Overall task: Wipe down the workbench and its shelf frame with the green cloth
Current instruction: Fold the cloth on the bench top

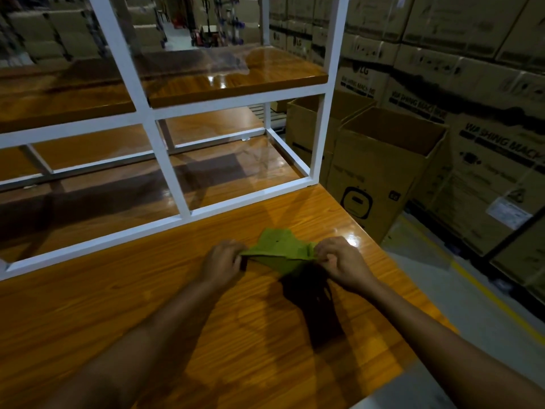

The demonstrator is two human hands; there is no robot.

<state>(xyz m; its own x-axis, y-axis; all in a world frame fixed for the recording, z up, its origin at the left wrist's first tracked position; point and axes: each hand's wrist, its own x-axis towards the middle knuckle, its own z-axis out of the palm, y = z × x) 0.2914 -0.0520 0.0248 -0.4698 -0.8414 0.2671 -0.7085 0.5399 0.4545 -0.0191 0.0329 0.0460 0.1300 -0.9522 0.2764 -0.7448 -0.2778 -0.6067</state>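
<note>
Two bare forearms (165,335) are stretching out over the near part of the workbench (118,305), and both hands are meeting at the green cloth (280,249). The cloth is sitting toward the right-hand end of the bench, near the bottom rail of the white shelf frame (163,160) but apart from it. The left hand (221,261) is pinching the cloth's left edge with curled fingers, and the right hand (343,259) is pinching the right edge in the same way, so the cloth is being held taut between them along a fold. A dark shadow is falling on the wood beneath it, which suggests the near part is being held a little off the surface. Whether the far flap is touching the bench I cannot tell.

By the look of it, the person is readying the cloth, folding or straightening it into a pad, and no wiping stroke is under way. The next move is calling for one hand to flatten the folded cloth under its palm and press it onto the glossy wood, sweeping with the grain. The frame's thin rails and uprights, and the shelf board (236,81) above, are likely asking for a wrapped grip instead. Open cardboard boxes (380,172) are standing just beside the bench's right edge.
</note>
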